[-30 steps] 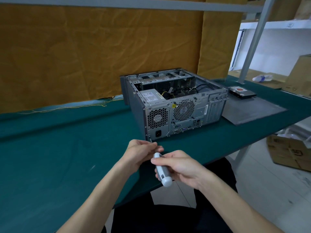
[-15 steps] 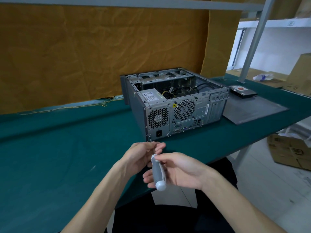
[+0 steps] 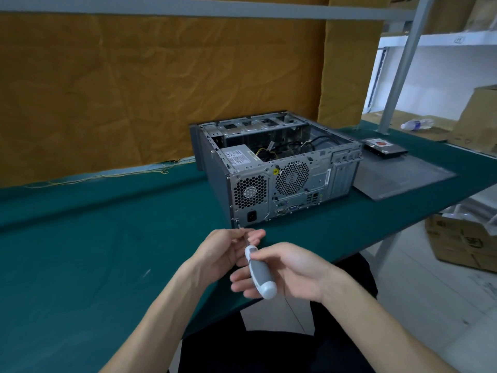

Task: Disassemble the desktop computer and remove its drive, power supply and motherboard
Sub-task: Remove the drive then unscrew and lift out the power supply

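Note:
The grey desktop computer case (image 3: 277,168) lies on its side on the green table (image 3: 80,251), open on top, rear panel toward me. Its power supply (image 3: 238,156) sits inside at the left, with cables behind it. A removed drive (image 3: 384,148) rests to the right of the case. My right hand (image 3: 290,270) holds a grey-and-white screwdriver (image 3: 259,273) by its handle, fingers loosely around it. The tip points at the lower left corner of the rear panel. My left hand (image 3: 226,250) pinches the screwdriver's shaft just in front of that corner.
The case's side panel (image 3: 403,176) lies flat to the right of the case, under the drive. Cardboard boxes (image 3: 462,238) stand on the floor at the right. A plastic bottle (image 3: 416,123) lies on a far shelf. An orange cloth hangs behind the table.
The screwdriver handle has swung from lying across my right palm to standing more upright, and my right fingers have loosened around it. My left hand stays at the shaft.

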### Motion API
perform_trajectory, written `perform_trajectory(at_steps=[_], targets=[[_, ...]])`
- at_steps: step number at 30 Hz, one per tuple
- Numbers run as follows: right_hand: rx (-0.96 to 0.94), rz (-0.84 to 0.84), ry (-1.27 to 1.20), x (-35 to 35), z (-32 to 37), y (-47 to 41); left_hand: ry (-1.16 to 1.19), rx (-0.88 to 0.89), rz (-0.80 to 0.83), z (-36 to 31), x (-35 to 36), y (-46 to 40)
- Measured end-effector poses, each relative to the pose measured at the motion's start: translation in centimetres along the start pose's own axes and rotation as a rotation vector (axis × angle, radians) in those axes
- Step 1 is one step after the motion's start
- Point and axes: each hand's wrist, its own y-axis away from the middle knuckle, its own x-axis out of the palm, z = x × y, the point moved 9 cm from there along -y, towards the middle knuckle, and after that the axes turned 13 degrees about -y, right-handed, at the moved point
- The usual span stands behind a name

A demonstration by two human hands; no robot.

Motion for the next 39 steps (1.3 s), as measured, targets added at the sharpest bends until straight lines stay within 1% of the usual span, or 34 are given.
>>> perform_trajectory(at_steps=[2,3,4,5,6,8,9,10,11,12,14,15,16,17,18,20,21,22,23,26,27,28,29,31,32,33,34,36,38,39], targets=[[-0.130,-0.161,0.266,-1.0,0.9,-0.4,-0.029,0.028,-0.067,-0.3,-0.4,0.0],[-0.184,-0.224,0.358,-1.4,1.3,-0.6,-0.061,0.048,-0.114,-0.5,-0.7,-0.1],[-0.214,-0.258,0.394,-1.7,1.5,-0.7,-0.086,0.066,-0.141,-0.7,-0.7,0.0],[-0.211,-0.251,0.374,-1.7,1.5,-0.7,-0.092,0.080,-0.145,-0.9,-0.6,0.1],[-0.170,-0.199,0.295,-1.5,1.2,-0.7,-0.082,0.085,-0.128,-1.0,-0.3,0.1],[-0.024,-0.010,0.015,0.0,0.2,-0.2,-0.046,0.063,-0.073,-0.8,0.1,0.1],[0.019,0.053,-0.079,0.3,0.1,0.1,-0.030,0.046,-0.050,-0.6,0.2,0.1],[0.025,0.067,-0.091,0.2,0.2,0.3,-0.017,0.033,-0.035,-0.5,0.2,0.1],[0.000,0.026,-0.037,-0.3,0.4,0.3,-0.003,0.027,-0.033,-0.4,0.2,0.0],[-0.052,-0.045,0.073,-0.9,0.7,0.2,0.008,0.028,-0.052,-0.5,0.0,-0.1],[-0.170,-0.190,0.300,-1.7,1.7,0.0,-0.014,0.047,-0.136,-0.8,-0.5,-0.3],[-0.206,-0.236,0.364,-1.9,2.0,-0.1,-0.040,0.058,-0.169,-1.0,-0.7,-0.3],[-0.214,-0.252,0.375,-1.9,2.1,-0.2,-0.056,0.068,-0.185,-1.2,-0.7,-0.3],[-0.190,-0.231,0.322,-1.8,1.8,-0.3,-0.052,0.075,-0.186,-1.3,-0.5,-0.3],[-0.128,-0.179,0.195,-1.5,1.2,-0.3,-0.029,0.074,-0.172,-1.4,-0.4,-0.3],[0.021,-0.022,-0.143,-0.2,0.0,0.1,0.034,0.055,-0.123,-1.2,0.1,-0.2],[0.054,0.031,-0.236,0.1,-0.1,0.4,0.056,0.047,-0.104,-1.1,0.2,-0.2],[0.055,0.043,-0.239,-0.1,-0.2,0.6,0.067,0.042,-0.097,-1.0,0.2,-0.1],[0.033,0.011,-0.181,-0.5,-0.2,0.5,0.061,0.038,-0.102,-1.0,0.1,-0.1],[-0.130,-0.160,0.152,-1.6,0.9,0.1,-0.045,0.049,-0.180,-1.5,-0.5,-0.1],[-0.169,-0.191,0.201,-1.8,1.2,0.0,-0.088,0.058,-0.204,-1.7,-0.7,-0.1],[-0.170,-0.194,0.192,-1.9,1.2,-0.1,-0.112,0.066,-0.215,-2.0,-0.7,-0.1],[-0.121,-0.165,0.088,-1.8,0.9,-0.2,-0.110,0.069,-0.210,-2.1,-0.7,-0.2],[0.022,-0.033,-0.266,-0.6,-0.1,0.2,-0.042,0.053,-0.163,-1.9,-0.4,-0.3],[0.050,0.015,-0.383,-0.3,-0.1,0.4,-0.006,0.041,-0.134,-1.8,-0.2,-0.2],[0.043,0.031,-0.401,-0.3,0.1,0.6,0.016,0.032,-0.114,-1.7,-0.2,-0.3],[0.011,0.010,-0.350,-0.6,0.3,0.6,0.012,0.031,-0.110,-1.7,-0.2,-0.3],[-0.100,-0.110,-0.105,-1.6,0.9,0.3,-0.073,0.050,-0.156,-2.1,-0.9,-0.3],[-0.201,-0.233,0.125,-2.2,1.6,0.2,-0.227,0.096,-0.263,-2.9,-2.2,-0.2],[-0.234,-0.273,0.172,-2.4,1.9,0.2,-0.322,0.126,-0.324,-3.4,-3.0,-0.1]])
